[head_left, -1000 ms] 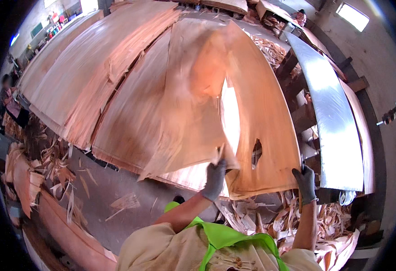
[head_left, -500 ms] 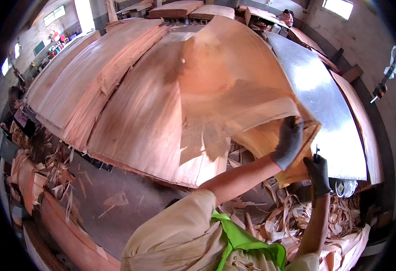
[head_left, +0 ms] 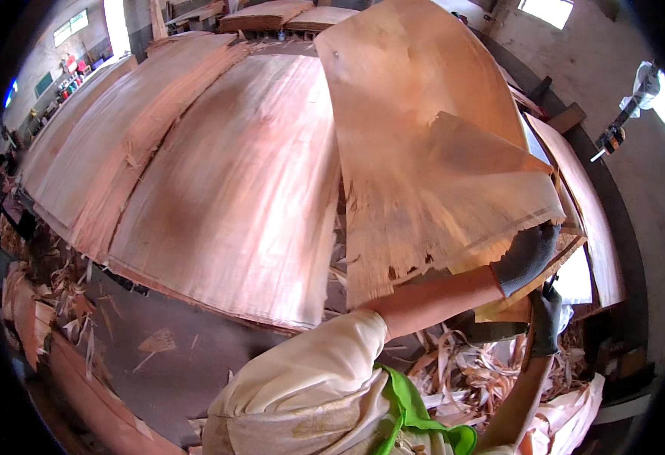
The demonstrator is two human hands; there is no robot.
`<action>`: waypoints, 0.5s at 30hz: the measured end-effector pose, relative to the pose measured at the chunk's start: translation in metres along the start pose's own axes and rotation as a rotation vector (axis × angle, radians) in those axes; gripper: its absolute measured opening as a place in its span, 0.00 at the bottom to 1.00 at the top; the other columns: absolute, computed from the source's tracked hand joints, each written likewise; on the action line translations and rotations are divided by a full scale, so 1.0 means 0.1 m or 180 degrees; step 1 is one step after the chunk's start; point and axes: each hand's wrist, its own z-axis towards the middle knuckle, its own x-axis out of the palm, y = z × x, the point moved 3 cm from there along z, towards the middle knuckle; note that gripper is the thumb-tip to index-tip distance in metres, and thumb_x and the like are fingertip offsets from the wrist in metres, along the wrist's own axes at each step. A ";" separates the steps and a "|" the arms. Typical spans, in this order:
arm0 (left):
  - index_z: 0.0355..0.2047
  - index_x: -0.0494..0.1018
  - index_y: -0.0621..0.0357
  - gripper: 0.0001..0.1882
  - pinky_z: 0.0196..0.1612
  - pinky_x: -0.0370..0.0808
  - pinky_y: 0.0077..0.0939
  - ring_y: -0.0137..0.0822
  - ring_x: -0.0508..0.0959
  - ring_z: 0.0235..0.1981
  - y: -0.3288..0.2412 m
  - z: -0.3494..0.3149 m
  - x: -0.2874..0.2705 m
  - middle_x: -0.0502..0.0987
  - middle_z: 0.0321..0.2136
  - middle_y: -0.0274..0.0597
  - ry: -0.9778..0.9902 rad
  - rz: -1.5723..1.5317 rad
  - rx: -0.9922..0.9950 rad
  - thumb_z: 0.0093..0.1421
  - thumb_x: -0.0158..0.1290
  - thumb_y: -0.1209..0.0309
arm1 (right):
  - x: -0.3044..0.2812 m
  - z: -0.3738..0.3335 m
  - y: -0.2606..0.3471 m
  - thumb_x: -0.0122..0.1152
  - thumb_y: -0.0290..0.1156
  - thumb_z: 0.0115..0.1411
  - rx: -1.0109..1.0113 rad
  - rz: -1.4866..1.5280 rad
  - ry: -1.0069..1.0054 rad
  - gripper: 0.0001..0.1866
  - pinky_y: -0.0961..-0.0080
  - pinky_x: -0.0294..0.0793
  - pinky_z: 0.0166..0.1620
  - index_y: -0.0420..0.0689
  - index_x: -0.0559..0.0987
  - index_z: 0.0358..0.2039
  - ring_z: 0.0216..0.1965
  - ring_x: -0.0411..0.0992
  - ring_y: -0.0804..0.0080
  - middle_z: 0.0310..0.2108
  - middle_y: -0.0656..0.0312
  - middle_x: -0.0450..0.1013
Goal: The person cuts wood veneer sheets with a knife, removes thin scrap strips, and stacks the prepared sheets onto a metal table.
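A large, thin orange-brown wood veneer sheet (head_left: 439,174) is lifted and folded over at the right, its torn lower edge hanging down. My left hand (head_left: 528,256), in a dark grey glove, reaches across and grips the sheet's right-hand edge with its fingers closed. Just below, my right hand (head_left: 546,318), gloved too, is closed around a slim dark tool (head_left: 551,284); only its tip shows above the fist, and its kind is unclear. Left of the lifted sheet lies a broad stack of pinkish veneer (head_left: 226,189).
More veneer stacks (head_left: 131,129) stand farther left. The shiny metal-topped table (head_left: 575,279) shows partly beneath the sheet. Veneer scraps (head_left: 476,371) heap up by my right arm, and others litter the floor (head_left: 173,326). A hanging device (head_left: 613,136) is at the right. A person sits at the far left.
The veneer sheet has swung right, off the pinkish stack and over the metal-topped table. My left hand moved right with its edge; my right hand shifted slightly right and down.
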 end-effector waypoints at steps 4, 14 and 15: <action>0.37 0.68 0.64 0.09 0.33 0.71 0.32 0.45 0.75 0.33 0.02 0.03 0.47 0.73 0.26 0.52 0.0125 0.0122 0.0215 0.60 0.44 0.72 | -0.56 0.21 -0.37 0.61 0.33 0.54 0.0231 -0.0250 -0.0447 0.14 0.82 0.67 0.32 0.35 0.78 0.36 0.26 0.66 0.83 0.28 0.68 0.73; 0.32 0.70 0.66 0.08 0.30 0.67 0.26 0.25 0.67 0.27 0.05 -0.03 1.51 0.71 0.23 0.36 -0.0321 -0.1497 -0.1061 0.60 0.47 0.71 | -2.26 1.00 -1.75 0.61 0.29 0.52 0.0143 0.0124 -0.0550 0.12 0.81 0.67 0.30 0.34 0.78 0.34 0.24 0.66 0.81 0.26 0.67 0.73; 0.32 0.71 0.66 0.08 0.30 0.67 0.26 0.25 0.68 0.28 0.04 -0.10 1.63 0.72 0.24 0.37 -0.0296 -0.1508 -0.1260 0.60 0.48 0.71 | -2.50 1.10 -1.99 0.62 0.29 0.52 0.0018 0.0407 -0.0618 0.11 0.82 0.67 0.30 0.34 0.78 0.32 0.24 0.66 0.81 0.25 0.67 0.72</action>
